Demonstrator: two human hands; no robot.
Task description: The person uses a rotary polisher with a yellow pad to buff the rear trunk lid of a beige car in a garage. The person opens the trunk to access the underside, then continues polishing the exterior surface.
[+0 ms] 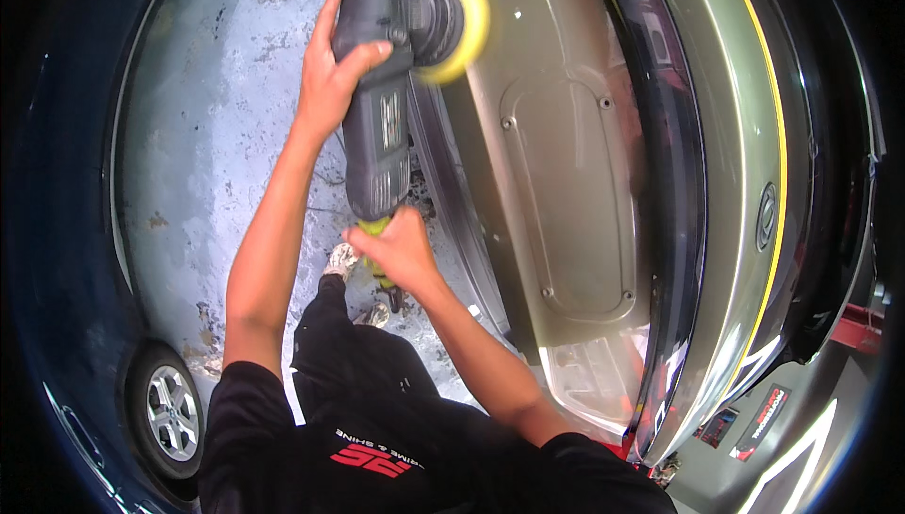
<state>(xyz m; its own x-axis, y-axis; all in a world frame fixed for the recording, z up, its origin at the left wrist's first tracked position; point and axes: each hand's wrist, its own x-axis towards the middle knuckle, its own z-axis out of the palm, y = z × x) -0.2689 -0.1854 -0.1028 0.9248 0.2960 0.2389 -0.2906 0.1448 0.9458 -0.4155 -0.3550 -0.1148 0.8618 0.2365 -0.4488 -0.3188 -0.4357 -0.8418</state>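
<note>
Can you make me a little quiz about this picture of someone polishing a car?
1. True or false: the pad on the polisher is yellow.
2. Which hand holds the polisher's rear end? A. left hand B. right hand C. neither
3. Fill in: the pad presses against the olive ____.

Key: 1 true. 2 B. 3 car.
</note>
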